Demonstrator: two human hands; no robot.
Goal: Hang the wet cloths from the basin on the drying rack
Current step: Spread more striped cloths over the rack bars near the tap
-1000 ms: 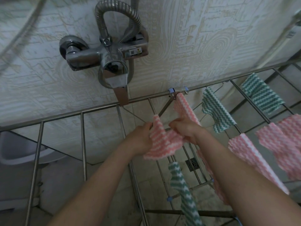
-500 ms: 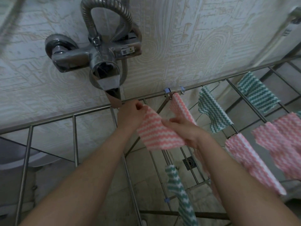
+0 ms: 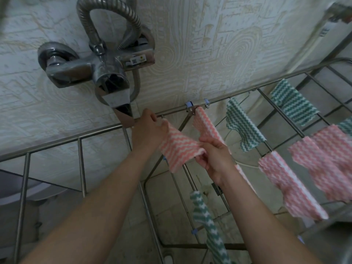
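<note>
A pink zigzag cloth [image 3: 179, 147] is stretched between both hands just above the metal drying rack [image 3: 80, 138]. My left hand [image 3: 149, 128] pinches its upper left corner close to the rack's far rail. My right hand [image 3: 215, 157] grips its lower right edge. Another pink cloth [image 3: 204, 126] hangs from the far rail right behind it. Part of a grey basin [image 3: 22, 189] shows at the lower left, below the rack.
A chrome shower mixer [image 3: 95, 67] with a hose juts from the patterned wall just above my left hand. Green cloths [image 3: 242, 126] [image 3: 293, 103] [image 3: 207, 220] and pink cloths [image 3: 287, 183] [image 3: 329, 161] hang on the rack's right half. A floor drain lies below.
The bunched pink cloth has been spread out. My left hand lifted its corner up toward the far rail, while my right hand pulled the other edge down and right.
</note>
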